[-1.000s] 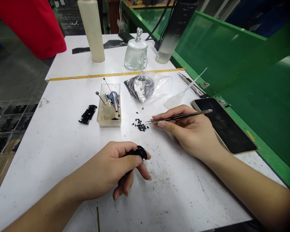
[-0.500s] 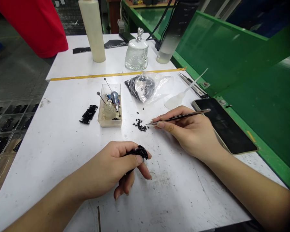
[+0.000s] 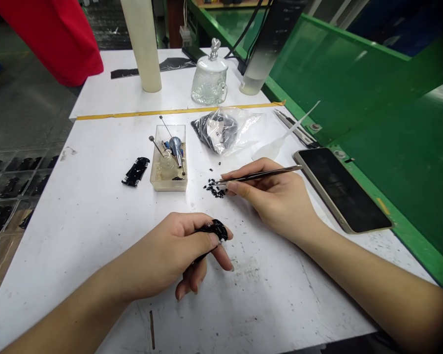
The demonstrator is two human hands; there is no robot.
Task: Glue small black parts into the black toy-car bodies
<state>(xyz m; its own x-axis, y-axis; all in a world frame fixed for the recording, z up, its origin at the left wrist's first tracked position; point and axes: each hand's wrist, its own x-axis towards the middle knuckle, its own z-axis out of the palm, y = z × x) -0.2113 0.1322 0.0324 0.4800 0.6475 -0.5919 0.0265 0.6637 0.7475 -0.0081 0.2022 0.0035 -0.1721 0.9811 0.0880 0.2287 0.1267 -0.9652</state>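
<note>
Between thumb and fingers, my left hand (image 3: 184,248) grips a glossy black plastic part (image 3: 218,230), mostly covered by the hand. My right hand (image 3: 276,196) is closed in a pinch on metal tweezers (image 3: 260,174). Their tips reach into a small pile of tiny black pieces (image 3: 217,191) on the white table; whether a piece is between the tips I cannot tell. A similar flat black part (image 3: 136,172) lies to the left, beside a clear plastic box (image 3: 170,186) holding a small glass bottle (image 3: 168,166) and a blue-grey metal tip.
Behind the pile lies a clear bag (image 3: 221,130) with dark contents, near a translucent dropper (image 3: 275,147). A phone (image 3: 345,189) lies right, by the green ledge. Farther back stand a glass jar (image 3: 209,81), a pale bottle (image 3: 143,54) and a dark bottle (image 3: 268,44). Compartment trays (image 3: 13,196) sit lower left.
My right hand has moved left with the tweezers, bringing their tips over the pile of tiny pieces. My left hand keeps its grip, almost unmoved.
</note>
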